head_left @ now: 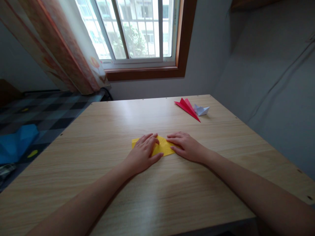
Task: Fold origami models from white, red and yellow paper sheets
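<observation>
A folded sheet of yellow paper lies flat near the middle of the wooden table. My left hand rests on its left part, fingers stretched out and pressing down, with the thumb along the near edge. On the right end of the paper lies my right hand, its fingers extended and spread a little. Parts of the paper under both hands are hidden.
Toward the back right of the table are a red paper plane and a white paper boat, side by side. Left of the table, a blue folded paper lies on a checked bedspread. Beyond is a window with a curtain.
</observation>
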A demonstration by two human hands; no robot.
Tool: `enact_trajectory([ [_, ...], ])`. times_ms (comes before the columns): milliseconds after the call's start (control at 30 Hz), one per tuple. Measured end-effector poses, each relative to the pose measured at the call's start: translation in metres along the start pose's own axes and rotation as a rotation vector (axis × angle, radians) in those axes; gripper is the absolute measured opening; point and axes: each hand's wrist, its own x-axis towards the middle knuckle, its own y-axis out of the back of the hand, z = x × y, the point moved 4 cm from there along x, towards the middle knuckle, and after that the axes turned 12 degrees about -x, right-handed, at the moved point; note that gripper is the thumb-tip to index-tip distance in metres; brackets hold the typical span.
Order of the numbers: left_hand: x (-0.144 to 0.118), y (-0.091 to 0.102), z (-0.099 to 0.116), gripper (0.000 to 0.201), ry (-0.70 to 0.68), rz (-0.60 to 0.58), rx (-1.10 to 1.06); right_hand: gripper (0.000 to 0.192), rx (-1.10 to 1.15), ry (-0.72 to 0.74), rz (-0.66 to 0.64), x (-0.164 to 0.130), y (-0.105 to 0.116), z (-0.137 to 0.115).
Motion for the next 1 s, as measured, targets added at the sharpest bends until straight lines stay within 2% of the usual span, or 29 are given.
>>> enact_trajectory([
  [433,-0.002,0.002,-0.002,0.038,0.06,0.07,-0.018,0.031,-0.01,-0.016,0.034,0.0,0.0,0.004],
  [1000,-0.002,0.003,-0.001,0.038,0.069,0.075,-0.002,0.024,-0.021,-0.105,0.045,0.0,0.002,0.019],
])
